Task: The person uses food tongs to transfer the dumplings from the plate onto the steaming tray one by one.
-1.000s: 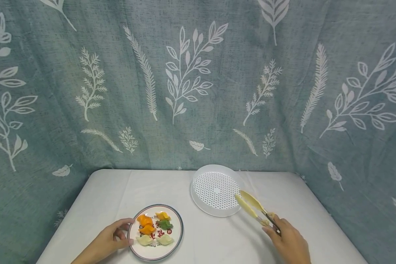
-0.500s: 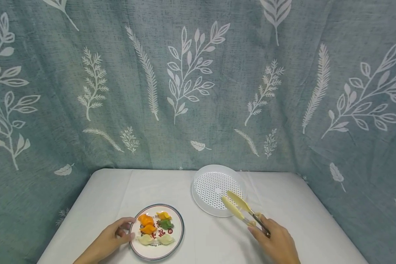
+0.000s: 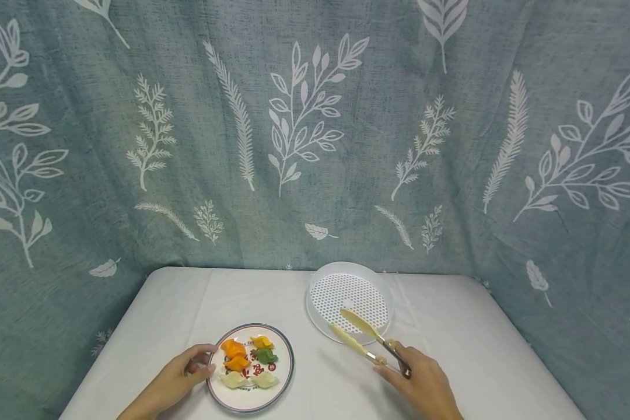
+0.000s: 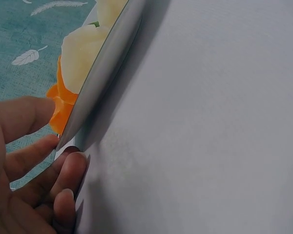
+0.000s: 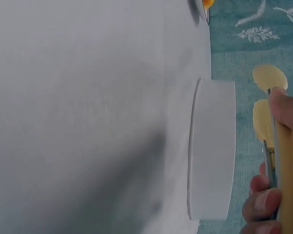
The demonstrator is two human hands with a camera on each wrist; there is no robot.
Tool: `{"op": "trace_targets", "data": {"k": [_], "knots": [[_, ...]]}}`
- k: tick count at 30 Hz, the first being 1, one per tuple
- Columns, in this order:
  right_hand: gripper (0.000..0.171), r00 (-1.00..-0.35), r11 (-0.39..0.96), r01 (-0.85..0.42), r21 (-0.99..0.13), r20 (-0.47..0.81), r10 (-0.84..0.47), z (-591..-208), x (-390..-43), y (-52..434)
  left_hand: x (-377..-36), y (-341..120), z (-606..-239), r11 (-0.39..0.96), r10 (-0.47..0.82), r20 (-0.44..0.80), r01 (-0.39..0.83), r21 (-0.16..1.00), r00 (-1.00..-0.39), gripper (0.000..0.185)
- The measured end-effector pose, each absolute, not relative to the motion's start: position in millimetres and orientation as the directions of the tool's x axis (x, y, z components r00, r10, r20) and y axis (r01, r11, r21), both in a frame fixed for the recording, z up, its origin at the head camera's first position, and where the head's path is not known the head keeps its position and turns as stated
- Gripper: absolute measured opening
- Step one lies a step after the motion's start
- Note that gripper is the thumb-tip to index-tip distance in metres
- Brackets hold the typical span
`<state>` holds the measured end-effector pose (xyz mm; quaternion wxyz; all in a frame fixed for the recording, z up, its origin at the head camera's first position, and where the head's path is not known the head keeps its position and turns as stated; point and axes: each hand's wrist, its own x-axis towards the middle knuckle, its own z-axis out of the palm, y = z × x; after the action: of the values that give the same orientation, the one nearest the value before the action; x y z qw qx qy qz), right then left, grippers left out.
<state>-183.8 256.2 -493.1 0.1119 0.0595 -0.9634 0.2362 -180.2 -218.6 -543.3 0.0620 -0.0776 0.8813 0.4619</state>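
Observation:
In the head view my left hand (image 3: 174,379) holds the left rim of a round plate (image 3: 226,400) with a dark-edged border. On the plate lie dumplings: two orange ones (image 3: 236,363), a yellow one (image 3: 261,342), a green one (image 3: 265,356) and two pale ones (image 3: 264,380). The left wrist view has the thumb and fingers at the plate's edge (image 4: 100,80), beside an orange dumpling (image 4: 64,105). My right hand (image 3: 422,379) grips a pair of tongs (image 3: 383,343) with pale yellow tips, spread apart and empty. The tips overlap the steamer tray's near rim in the head view.
A white round steamer tray (image 3: 341,291) with a perforated base stands at the back of the white-covered table (image 3: 173,303), right of the plate. Behind it hangs a green curtain (image 3: 315,116) with white leaf prints.
My right hand has carried the tongs leftward, from the steamer tray's right side to its near edge, tips still apart. My left hand stays at the plate, and the dumplings have not moved.

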Motion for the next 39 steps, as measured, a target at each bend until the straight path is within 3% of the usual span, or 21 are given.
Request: {"op": "trace_targets", "data": {"k": [9,17,28,39], "knots": [[0.060,-0.947,0.865,-0.272,-0.423,0.276,-0.163,-497.9,-184.5,232.2,-181.0,-219.1,-543.8,0.565,-0.075,-0.186,-0.196,0.801,-0.980,0.051],[0.056,-0.888,0.813,-0.439,-0.383,0.323,-0.327,-506.9,-179.4,218.1,-180.1,-217.2,-541.5,0.557,-0.079,-0.195,-0.206,0.805,-0.978,0.054],[0.078,-0.870,0.775,-0.492,-0.397,0.215,-0.443,-506.5,-168.0,202.7,-181.4,-219.4,-545.9,0.541,-0.083,-0.209,-0.221,0.811,-0.974,0.064],[0.067,-0.823,0.751,-0.567,-0.337,0.217,-0.524,-509.1,-165.3,188.8,-177.3,-219.1,-540.9,0.578,-0.056,-0.193,-0.189,0.794,-0.980,0.085]]}}
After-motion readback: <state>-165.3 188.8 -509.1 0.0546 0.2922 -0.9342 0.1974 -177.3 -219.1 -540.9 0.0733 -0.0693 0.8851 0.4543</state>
